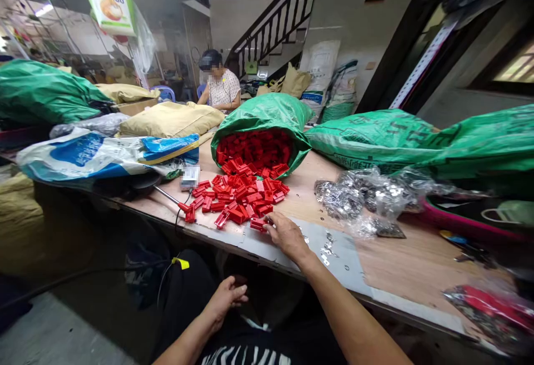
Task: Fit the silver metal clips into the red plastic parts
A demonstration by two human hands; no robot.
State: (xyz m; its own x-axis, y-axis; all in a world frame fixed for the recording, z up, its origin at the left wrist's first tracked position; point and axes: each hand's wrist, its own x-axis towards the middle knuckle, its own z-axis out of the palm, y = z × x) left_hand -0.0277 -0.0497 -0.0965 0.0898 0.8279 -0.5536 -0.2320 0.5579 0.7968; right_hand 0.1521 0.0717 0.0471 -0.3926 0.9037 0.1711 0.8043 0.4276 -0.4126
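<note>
At the front edge of the table, my right hand [287, 237] has its thumb and fingertips closed at the end of a red plastic part [258, 224]. This part lies beside a heap of similar red plastic parts [237, 195], which spills from the mouth of a green woven sack [267, 110]. My left hand [228, 298] is above my lap, below the table edge, with its fingers loosely bent and nothing visible in them. Small metal pieces [328, 245] lie on a grey sheet [348, 259] to the right of my right hand.
Clear bags of metal pieces [354, 192] lie on the table [400, 265], near a pink-rimmed tray [442, 217]. A red-handled tool [188, 209] rests left of the heap. More green sacks [384, 137] flank it. A person [223, 84] sits across the table.
</note>
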